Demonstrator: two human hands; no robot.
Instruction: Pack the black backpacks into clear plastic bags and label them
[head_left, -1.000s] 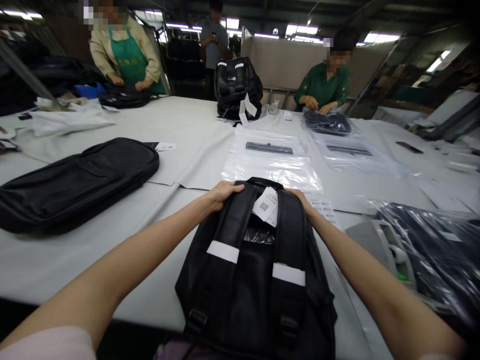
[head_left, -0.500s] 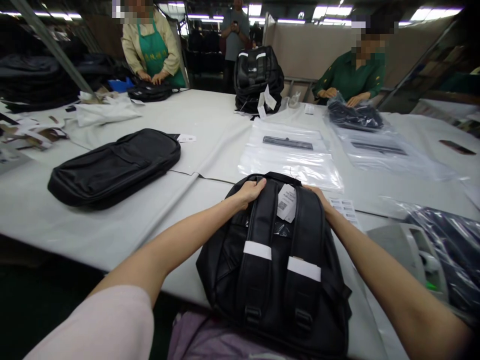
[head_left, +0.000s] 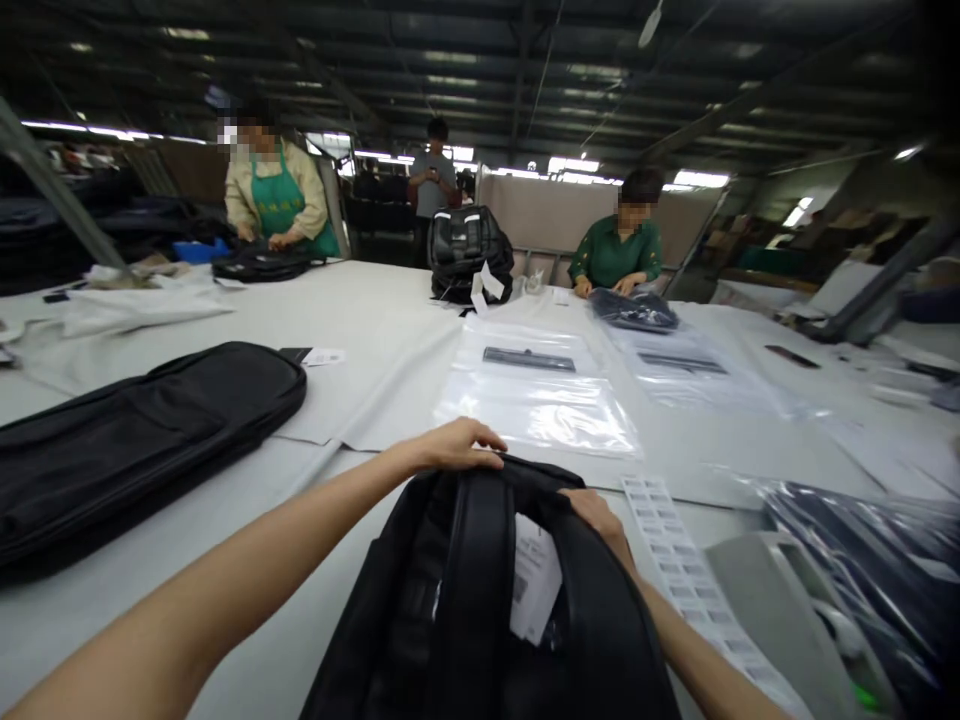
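Note:
A black backpack (head_left: 480, 600) is close in front of me, its shoulder straps facing me and its lower part cut off by the frame. A white paper tag (head_left: 534, 580) hangs between the straps. My left hand (head_left: 461, 444) is at its top left corner, thumb touching the edge and fingers apart above it. On the upper right side, my right hand (head_left: 604, 520) is closed on the backpack's edge, with some fingertips hidden. Another black bag (head_left: 150, 430) lies flat to the left, a white label beside its end.
Clear plastic bags (head_left: 532, 410) lie beyond the backpack. A label sheet (head_left: 682, 570), a grey device (head_left: 787, 610) and plastic-wrapped dark goods (head_left: 877, 560) are on the right. Stacked backpacks (head_left: 469, 255) stand farther back. Two co-workers handle bags across the table; another person stands behind.
My view has tilted up, showing more ceiling. The backpack and both hands sit lower in view. My left fingers have lifted and spread at the top edge; my right hand stays at the right side.

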